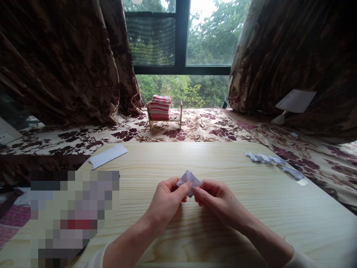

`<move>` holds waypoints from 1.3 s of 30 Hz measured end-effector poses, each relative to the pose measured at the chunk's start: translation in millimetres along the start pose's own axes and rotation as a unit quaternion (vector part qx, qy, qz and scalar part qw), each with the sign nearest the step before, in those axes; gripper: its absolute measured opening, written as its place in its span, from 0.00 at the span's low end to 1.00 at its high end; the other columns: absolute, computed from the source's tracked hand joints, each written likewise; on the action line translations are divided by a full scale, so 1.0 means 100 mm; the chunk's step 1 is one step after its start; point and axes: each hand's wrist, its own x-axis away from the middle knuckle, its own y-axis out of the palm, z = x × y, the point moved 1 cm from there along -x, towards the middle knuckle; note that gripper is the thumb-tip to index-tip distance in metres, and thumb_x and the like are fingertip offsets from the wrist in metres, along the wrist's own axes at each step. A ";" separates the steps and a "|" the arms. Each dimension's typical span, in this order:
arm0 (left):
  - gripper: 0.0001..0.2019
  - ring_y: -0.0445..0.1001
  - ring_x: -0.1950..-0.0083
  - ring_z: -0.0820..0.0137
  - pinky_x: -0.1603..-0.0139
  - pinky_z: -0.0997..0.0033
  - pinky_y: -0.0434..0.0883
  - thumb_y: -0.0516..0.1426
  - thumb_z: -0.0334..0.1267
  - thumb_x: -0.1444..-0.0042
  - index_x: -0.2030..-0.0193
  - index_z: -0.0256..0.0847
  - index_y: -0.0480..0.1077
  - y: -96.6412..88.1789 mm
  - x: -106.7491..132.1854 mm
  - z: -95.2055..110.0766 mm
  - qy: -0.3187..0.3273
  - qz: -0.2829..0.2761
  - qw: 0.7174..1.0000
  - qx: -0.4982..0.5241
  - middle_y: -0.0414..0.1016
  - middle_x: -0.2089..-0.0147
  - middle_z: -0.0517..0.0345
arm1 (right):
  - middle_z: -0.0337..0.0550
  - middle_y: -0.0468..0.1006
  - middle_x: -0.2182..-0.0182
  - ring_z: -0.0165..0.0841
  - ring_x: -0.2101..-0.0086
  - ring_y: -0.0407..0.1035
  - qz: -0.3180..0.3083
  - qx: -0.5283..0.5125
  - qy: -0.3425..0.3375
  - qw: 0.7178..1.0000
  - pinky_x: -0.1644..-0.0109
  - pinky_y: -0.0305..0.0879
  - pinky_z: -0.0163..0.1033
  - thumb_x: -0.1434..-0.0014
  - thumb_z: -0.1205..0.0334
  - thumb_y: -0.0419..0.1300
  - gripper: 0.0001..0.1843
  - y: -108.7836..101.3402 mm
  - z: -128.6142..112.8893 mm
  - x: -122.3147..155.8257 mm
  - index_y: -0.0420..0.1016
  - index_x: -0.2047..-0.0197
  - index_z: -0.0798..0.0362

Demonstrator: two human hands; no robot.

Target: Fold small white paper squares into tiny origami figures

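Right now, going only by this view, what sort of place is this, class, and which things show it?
Probably a room in a home: patterned curtains frame a window, floral cloth covers the sill-like surface below it, and a small lamp stands at the right.

Mostly paper, cloth & wood-look
Folded pc (187,177): matt paper, creased. Tbl (178,156): smooth wood-grain top, lt sheen. Curtains (83,59) & ledge cover (128,134): cloth, mostly matt. Window (212,44): smooth glass.
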 end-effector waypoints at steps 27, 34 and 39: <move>0.09 0.59 0.75 0.75 0.71 0.75 0.58 0.59 0.37 0.52 0.78 0.35 0.74 0.02 0.00 0.06 0.000 -0.058 0.998 0.007 0.67 0.80 0.62 | 0.34 0.64 0.82 0.25 0.80 0.56 0.092 -0.021 -0.072 0.993 0.76 0.55 0.32 0.46 0.47 0.59 0.19 -0.07 0.02 -0.04 0.70 0.76 0.55; 0.10 0.58 0.76 0.76 0.72 0.75 0.57 0.59 0.38 0.53 0.81 0.36 0.72 0.00 0.01 0.07 -0.002 -0.030 1.000 0.002 0.63 0.82 0.64 | 0.34 0.64 0.81 0.25 0.79 0.55 0.024 -0.022 -0.038 0.999 0.76 0.54 0.31 0.46 0.47 0.59 0.19 -0.06 -0.03 -0.01 0.71 0.74 0.56; 0.14 0.56 0.76 0.76 0.74 0.75 0.55 0.60 0.45 0.52 0.80 0.36 0.70 -0.02 0.00 0.04 -0.012 -0.001 1.000 -0.021 0.62 0.81 0.64 | 0.33 0.63 0.82 0.24 0.79 0.54 0.020 -0.020 -0.039 0.999 0.76 0.53 0.32 0.46 0.46 0.59 0.20 -0.03 -0.04 0.00 0.69 0.77 0.55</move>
